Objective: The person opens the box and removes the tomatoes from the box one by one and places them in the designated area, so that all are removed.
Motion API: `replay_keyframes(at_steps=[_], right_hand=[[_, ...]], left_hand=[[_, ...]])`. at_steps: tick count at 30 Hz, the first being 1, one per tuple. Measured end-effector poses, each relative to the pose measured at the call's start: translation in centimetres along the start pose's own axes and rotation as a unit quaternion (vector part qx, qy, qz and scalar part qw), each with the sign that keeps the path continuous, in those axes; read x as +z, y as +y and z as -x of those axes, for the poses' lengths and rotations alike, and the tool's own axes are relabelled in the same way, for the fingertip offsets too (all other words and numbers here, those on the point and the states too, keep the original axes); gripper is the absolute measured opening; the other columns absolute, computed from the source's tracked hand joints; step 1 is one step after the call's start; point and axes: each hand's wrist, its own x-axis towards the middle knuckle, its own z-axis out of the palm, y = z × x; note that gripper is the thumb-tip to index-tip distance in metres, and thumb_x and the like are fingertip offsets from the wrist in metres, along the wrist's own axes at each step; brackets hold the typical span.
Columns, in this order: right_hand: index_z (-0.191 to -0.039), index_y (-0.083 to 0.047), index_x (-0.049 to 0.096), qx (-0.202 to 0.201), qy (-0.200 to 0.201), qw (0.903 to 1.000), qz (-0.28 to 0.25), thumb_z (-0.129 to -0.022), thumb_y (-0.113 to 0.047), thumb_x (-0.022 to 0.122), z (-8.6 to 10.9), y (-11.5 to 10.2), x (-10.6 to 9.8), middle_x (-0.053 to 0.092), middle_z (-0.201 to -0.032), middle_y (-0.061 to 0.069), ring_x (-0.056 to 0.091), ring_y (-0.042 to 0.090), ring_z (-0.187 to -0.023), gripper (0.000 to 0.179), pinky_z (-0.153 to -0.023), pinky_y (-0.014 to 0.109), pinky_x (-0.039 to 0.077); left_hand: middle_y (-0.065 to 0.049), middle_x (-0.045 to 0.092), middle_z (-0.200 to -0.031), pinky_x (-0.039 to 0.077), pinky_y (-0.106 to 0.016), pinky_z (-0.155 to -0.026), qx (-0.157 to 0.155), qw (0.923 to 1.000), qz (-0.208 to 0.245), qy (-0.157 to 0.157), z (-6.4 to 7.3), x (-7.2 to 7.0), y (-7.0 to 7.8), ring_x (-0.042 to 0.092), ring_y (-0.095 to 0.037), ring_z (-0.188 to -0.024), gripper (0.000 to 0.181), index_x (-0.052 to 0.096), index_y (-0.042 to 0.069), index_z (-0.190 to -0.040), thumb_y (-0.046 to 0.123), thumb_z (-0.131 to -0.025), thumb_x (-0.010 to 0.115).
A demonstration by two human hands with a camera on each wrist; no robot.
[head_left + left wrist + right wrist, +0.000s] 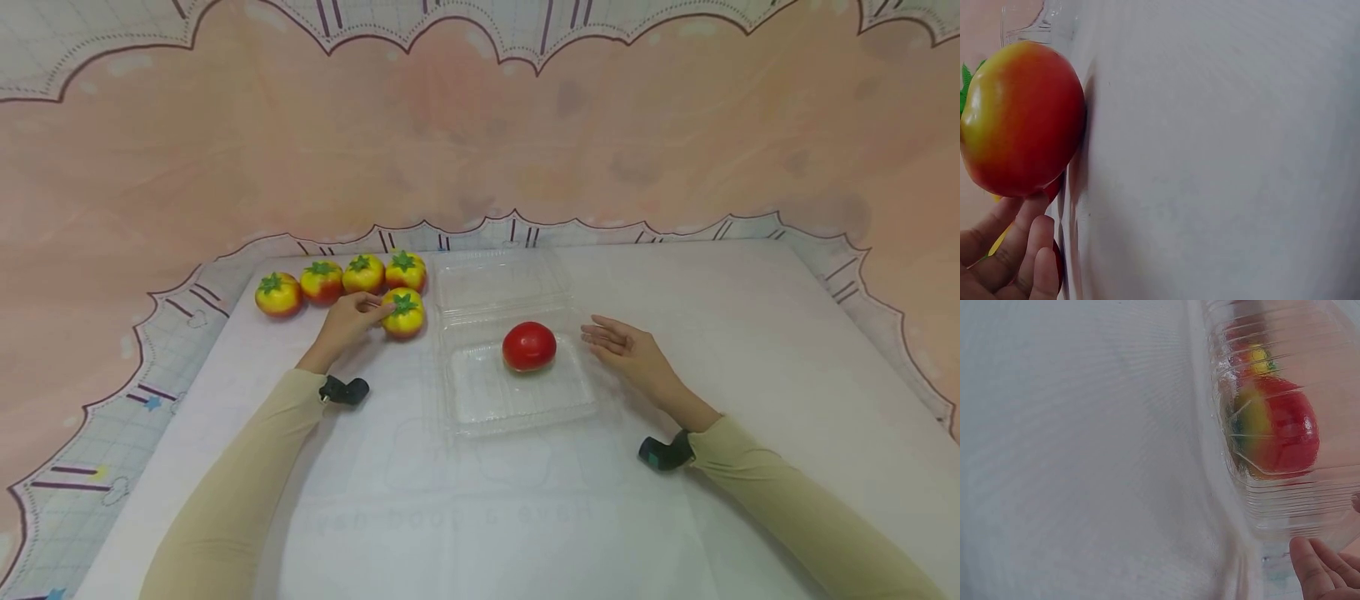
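Observation:
My left hand (pixel 352 323) is at the near side of a yellow-and-red tomato (pixel 402 313) with a green leafy top, its fingertips right at the fruit's side. In the left wrist view this tomato (pixel 1025 119) lies on its base against the white surface, fingers (pixel 1013 250) just below it. A red tomato (pixel 529 347) sits stem-side down in the base of a clear hinged plastic box (pixel 480 400), whose lid lies folded back. Beside the box's right wall hovers my right hand (pixel 633 354), fingers extended and holding nothing; in the right wrist view its fingers (pixel 1313 569) are near the ribbed wall.
Several more yellow-and-red tomatoes (pixel 322 282) stand in a row at the back left. The open lid (pixel 498 283) extends toward the back of the white-covered table (pixel 480 542). Behind the table hangs a patterned pinkish cloth (pixel 480 133).

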Motion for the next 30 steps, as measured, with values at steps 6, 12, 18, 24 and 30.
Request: replay_keyframes(at_steps=[6, 12, 18, 24, 30], right_hand=[[-0.143, 0.004, 0.030, 0.000, -0.001, 1.0000, -0.003, -0.092, 0.000, 0.053, 0.1, -0.1, 0.0, 0.045, -0.140, 0.026, 0.048, 0.030, -0.127, 0.056, -0.088, 0.012, 0.047], [-0.143, 0.005, 0.031, -0.002, -0.003, 1.0000, -0.004, -0.092, 0.000, 0.053, 0.1, -0.1, 0.1, 0.045, -0.140, 0.026, 0.047, 0.032, -0.127, 0.056, -0.088, 0.011, 0.047], [-0.143, 0.005, 0.032, -0.004, -0.001, 1.0000, -0.006, -0.092, 0.000, 0.054, 0.0, -0.1, 0.0, 0.045, -0.139, 0.027, 0.048, 0.031, -0.127, 0.055, -0.088, 0.011, 0.047], [-0.142, 0.006, 0.032, -0.006, -0.001, 1.0000, -0.004, -0.092, 0.001, 0.054, 0.0, -0.1, 0.1, 0.045, -0.139, 0.027, 0.050, 0.028, -0.126, 0.055, -0.088, 0.011, 0.047], [-0.143, 0.005, 0.032, -0.004, -0.001, 1.0000, -0.005, -0.092, 0.000, 0.054, -0.1, 0.1, 0.0, 0.045, -0.139, 0.026, 0.048, 0.031, -0.127, 0.055, -0.088, 0.011, 0.047]], left_hand=[[-0.024, 0.063, -0.112, 0.045, -0.022, -0.076, 0.023, 0.9996, 0.011, 0.015, 0.1, 0.1, -0.2, 0.061, -0.032, -0.099, 0.059, 0.054, -0.002, -0.124, 0.046, -0.091, 0.055], [-0.023, 0.061, -0.119, 0.048, -0.028, -0.082, 0.047, 0.9985, 0.023, 0.019, 0.1, 0.2, -0.6, 0.060, -0.034, -0.103, 0.054, 0.053, -0.002, -0.126, 0.040, -0.092, 0.058], [-0.021, 0.058, -0.124, 0.049, -0.041, -0.091, 0.054, 0.9982, 0.024, 0.016, 0.1, 0.1, -0.9, 0.057, -0.034, -0.108, 0.054, 0.052, 0.000, -0.128, 0.036, -0.090, 0.062], [-0.021, 0.059, -0.122, 0.048, -0.045, -0.094, 0.069, 0.9973, 0.022, 0.014, 0.1, -0.2, -1.1, 0.056, -0.034, -0.109, 0.053, 0.052, 0.002, -0.128, 0.035, -0.089, 0.064], [-0.019, 0.058, -0.127, 0.046, -0.046, -0.098, 0.101, 0.9937, 0.046, 0.018, 0.2, -0.4, -1.4, 0.055, -0.033, -0.112, 0.055, 0.050, 0.006, -0.132, 0.032, -0.087, 0.067]])
